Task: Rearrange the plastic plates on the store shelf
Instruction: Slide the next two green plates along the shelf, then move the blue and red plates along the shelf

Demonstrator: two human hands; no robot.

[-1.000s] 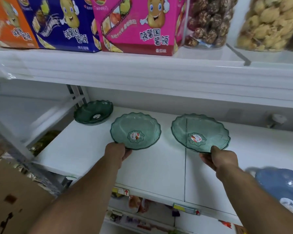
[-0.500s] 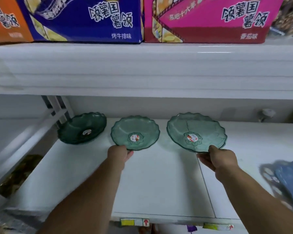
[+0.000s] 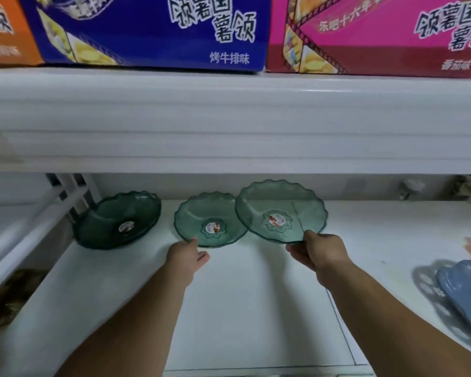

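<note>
Three translucent green plastic plates with scalloped, petal-like rims sit on the smooth white shelf. The darker green stack at the left leans tilted toward the back corner, its round sticker too blurred to read. The middle plate lies flat, a flower outline moulded in its centre around a small red-and-white sticker. The right hand pinches the near rim of the larger right plate, thumb on top and fingers closed beneath, holding it raised and tilted so its left edge overlaps the middle plate. The left hand rests at the middle plate's near edge with fingers loosely curled; whether it grips the rim cannot be told. At the far right a matte blue plate with pale flower prints lies on the shelf, partly cut off. On the shelf above, a glossy blue carton reads "烤牛排味", and a pink carton reads "乐吧十六年".
</note>
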